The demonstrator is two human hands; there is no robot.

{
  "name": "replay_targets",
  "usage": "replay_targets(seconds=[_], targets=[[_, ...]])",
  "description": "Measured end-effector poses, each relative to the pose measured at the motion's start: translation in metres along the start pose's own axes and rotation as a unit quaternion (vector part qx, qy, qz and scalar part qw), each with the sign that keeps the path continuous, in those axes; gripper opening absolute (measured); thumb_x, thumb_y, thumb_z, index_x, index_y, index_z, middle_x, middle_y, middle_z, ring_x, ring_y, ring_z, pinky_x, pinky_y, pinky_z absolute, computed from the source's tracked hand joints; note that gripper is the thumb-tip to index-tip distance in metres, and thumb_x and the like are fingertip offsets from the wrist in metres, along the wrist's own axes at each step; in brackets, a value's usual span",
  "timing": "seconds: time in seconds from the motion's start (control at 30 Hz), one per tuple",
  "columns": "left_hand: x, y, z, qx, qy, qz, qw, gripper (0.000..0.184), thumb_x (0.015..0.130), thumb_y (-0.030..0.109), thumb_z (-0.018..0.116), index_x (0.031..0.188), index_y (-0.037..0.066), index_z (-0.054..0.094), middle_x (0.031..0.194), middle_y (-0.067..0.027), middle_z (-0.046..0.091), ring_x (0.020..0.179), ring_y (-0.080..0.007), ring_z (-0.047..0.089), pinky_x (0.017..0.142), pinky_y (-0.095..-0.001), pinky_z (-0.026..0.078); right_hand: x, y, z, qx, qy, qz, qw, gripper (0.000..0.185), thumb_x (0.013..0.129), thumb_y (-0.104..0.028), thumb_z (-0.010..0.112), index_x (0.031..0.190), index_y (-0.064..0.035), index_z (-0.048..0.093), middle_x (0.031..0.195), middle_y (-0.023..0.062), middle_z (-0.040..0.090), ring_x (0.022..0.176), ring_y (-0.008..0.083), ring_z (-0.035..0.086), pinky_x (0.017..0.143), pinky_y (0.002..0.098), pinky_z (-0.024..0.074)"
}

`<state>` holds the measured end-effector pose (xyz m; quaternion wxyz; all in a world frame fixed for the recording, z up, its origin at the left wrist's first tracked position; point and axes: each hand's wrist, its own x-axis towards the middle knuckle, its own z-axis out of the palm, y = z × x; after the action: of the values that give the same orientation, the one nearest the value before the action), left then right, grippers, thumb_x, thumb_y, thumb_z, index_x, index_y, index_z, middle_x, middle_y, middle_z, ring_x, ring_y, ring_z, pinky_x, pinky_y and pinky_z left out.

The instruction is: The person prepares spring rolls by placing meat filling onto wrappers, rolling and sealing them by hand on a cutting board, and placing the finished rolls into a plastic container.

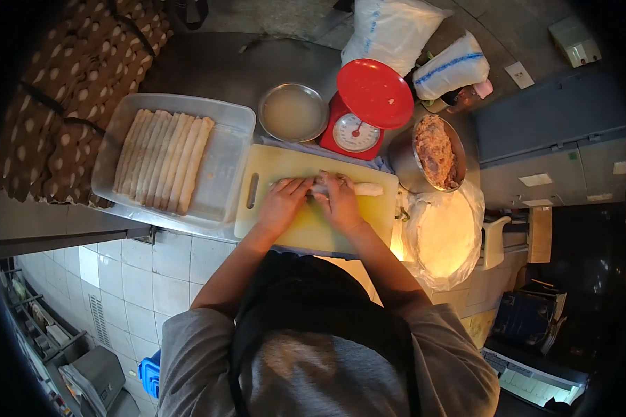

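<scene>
A pale spring roll (368,189) lies crosswise on the yellowish cutting board (257,226), its right end showing past my fingers. My left hand (285,203) presses on the roll's left part with fingers bent together. My right hand (336,201) grips it near the middle, thumb and fingers closed around it. Both hands cover much of the roll, so its left end is hidden. To the left, a clear plastic tub (233,149) holds a row of finished-looking rolls (163,160). At the right, a round stack of thin wrappers (444,233) sits in clear plastic.
Behind the board stand a steel bowl of cloudy liquid (293,113) and a red kitchen scale (355,135). A metal pot of minced filling (437,149) is at the back right. White plastic sacks (389,35) lie farther back. The counter edge runs along my front.
</scene>
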<state>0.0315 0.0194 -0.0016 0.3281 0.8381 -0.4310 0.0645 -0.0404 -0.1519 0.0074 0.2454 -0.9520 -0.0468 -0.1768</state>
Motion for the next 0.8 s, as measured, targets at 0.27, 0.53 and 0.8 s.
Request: replay_targets(seconds=[0.27,0.53,0.8], targets=[[-0.002,0.000,-0.009,-0.086,-0.003,-0.071,0.994,0.072,0.072,0.010,0.073,0.138,0.011,0.042,0.104,-0.0141,0.060,0.099,-0.0330,0.057,0.088,-0.0431,0.046,0.015,-0.008,0.006,0.048,-0.022,-0.002,0.999,0.044,0.090,-0.026,0.059,0.126,-0.0038,0.048,0.094,0.0116,0.070,0.091,0.0322,0.064,0.094,0.0453,0.0375],[-0.004,0.000,-0.008,-0.083,-0.026,-0.095,0.992,0.075,0.073,0.010,0.073,0.139,0.008,0.038,0.104,-0.0141,0.058,0.099,-0.0331,0.056,0.087,-0.0428,0.046,0.019,-0.007,0.005,0.017,-0.024,-0.039,0.999,0.039,0.089,-0.026,0.060,0.120,-0.0050,0.053,0.092,0.0144,0.068,0.088,0.0332,0.063,0.093,0.0457,0.0375],[-0.004,0.001,-0.007,-0.061,-0.009,-0.071,0.996,0.067,0.075,0.017,0.073,0.135,0.008,0.044,0.103,-0.0130,0.058,0.096,-0.0327,0.057,0.086,-0.0429,0.046,-0.024,0.042,-0.046,-0.073,0.018,0.047,0.996,0.033,0.089,-0.022,0.058,0.118,-0.0049,0.056,0.087,0.0090,0.069,0.084,0.0300,0.063,0.093,0.0459,0.0373]])
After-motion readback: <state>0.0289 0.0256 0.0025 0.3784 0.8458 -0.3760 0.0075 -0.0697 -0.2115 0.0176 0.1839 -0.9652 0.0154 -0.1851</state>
